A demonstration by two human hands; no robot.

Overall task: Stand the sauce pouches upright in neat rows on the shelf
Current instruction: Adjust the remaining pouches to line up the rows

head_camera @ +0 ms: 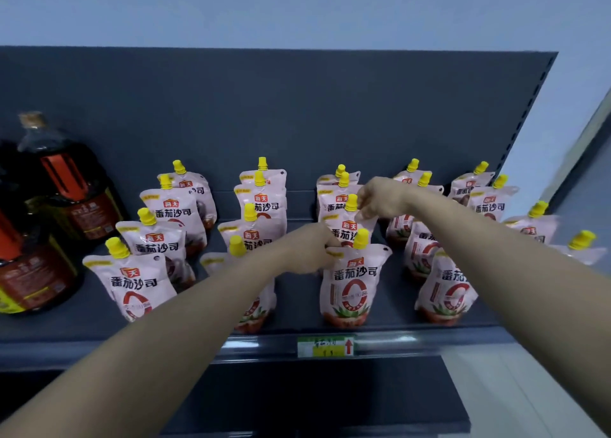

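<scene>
Directly above the price tag (325,346), the front pouch (350,285) is standing on the shelf (297,305) with its spout up and label facing out. The left hand (310,249) is pinching that pouch's upper left corner, fingers curled onto the seam. The right hand (380,199) is reaching just behind it and pinching the top right corner of the second pouch (340,231), beside its yellow cap.

The step in hand looks like squaring these 2 pouches into 1 straight file. To do it well, the left hand should be steadying the front pouch while the right is drawing the second one upright and turning its face parallel to the front one. Holding the flat seams rather than the soft belly is wise, since a squeezed pouch bulges and tips. Each base gusset needs to be sitting flat before either hand lets go.

Left of the price tag, 2 rows are already standing in order, with dark oil bottles (66,186) beyond them. Right of it, the rows look less even and will likely be needing attention. The farthest pouch (582,249) there is too blurred to judge.
</scene>
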